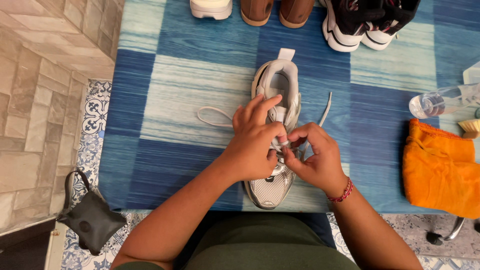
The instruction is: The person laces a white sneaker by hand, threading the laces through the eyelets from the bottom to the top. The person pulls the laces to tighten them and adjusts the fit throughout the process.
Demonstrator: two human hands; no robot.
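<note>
Between both hands' fingers (280, 142), seemingly pinched, lies the sneaker's lace (325, 112).

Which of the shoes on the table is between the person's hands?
The silver-white sneaker in the middle, under both hands; the other shoes stand in a row at the far edge, untouched.

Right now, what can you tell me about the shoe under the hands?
The sneaker is white and silver-grey, with mesh over the toe and a padded collar with a pull tab at the heel. It lies on the blue checked tabletop, toe toward the person, heel away. The left hand and the right hand both pinch its white lace over the middle; loose lace ends trail out on both sides.
</note>
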